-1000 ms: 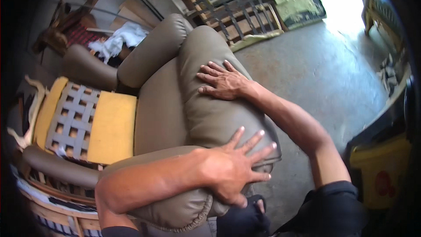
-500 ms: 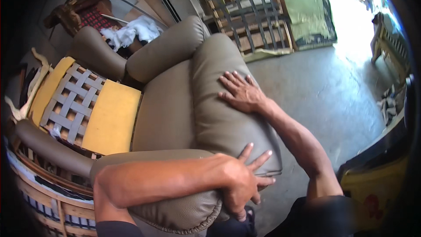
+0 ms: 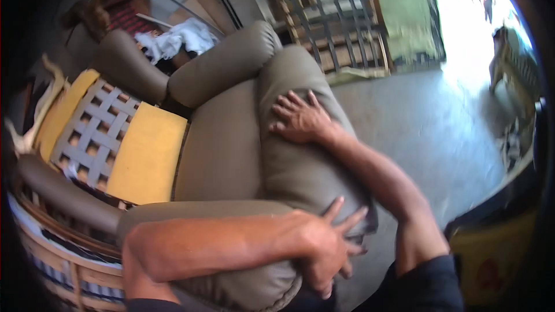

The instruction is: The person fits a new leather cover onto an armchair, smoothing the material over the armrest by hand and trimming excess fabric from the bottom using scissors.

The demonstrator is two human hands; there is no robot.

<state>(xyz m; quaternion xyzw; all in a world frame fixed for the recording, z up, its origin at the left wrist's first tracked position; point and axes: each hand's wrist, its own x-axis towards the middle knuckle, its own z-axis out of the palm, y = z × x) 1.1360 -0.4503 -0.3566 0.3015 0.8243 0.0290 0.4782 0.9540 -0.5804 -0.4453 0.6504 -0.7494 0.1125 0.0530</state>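
nearest to us, the left hand (image 3: 329,248) reaches over the near armrest (image 3: 254,286) of a brown leather-look armchair (image 3: 222,144), fingers fanned wide by the near end of its front cushion (image 3: 306,179), clasping nothing! the armchair sits mid-scene, concrete floor (image 3: 407,118) to its right. a little farther, the right hand (image 3: 302,121) lies flat on that cushion, fingers spread, no pinch at all. the padding looks plump and soft; its smooth cover is probably slippery, the whole piece likely heavy, stiff underneath. best purchase, i'd judge: broad palms on the cushion, or a hold under the armrest's rounded front. over on the left, yellow foam (image 3: 147,153) and grey webbing (image 3: 95,133) show, the foam likely easier to tear. beyond, the far armrest (image 3: 225,69), then a strapped wooden frame (image 3: 326,14).
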